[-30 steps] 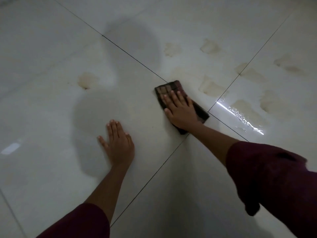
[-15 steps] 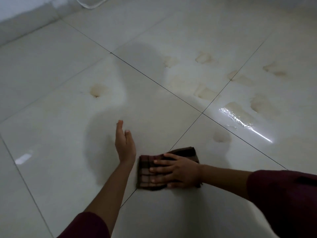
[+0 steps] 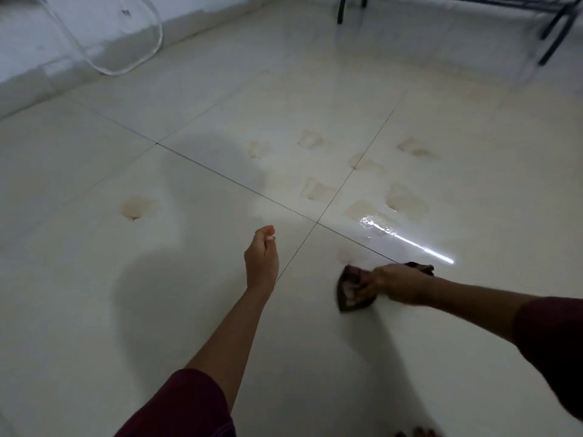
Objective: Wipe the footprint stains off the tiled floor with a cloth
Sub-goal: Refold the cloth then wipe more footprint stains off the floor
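Two hands: right hand presses cloth beside grout line.

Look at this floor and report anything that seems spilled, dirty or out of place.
Brownish footprint stains cluster on the tiled floor beyond the grout crossing, and one lone stain sits to the left. A wet patch glints among them. The right hand presses the cloth just below a faint stain.
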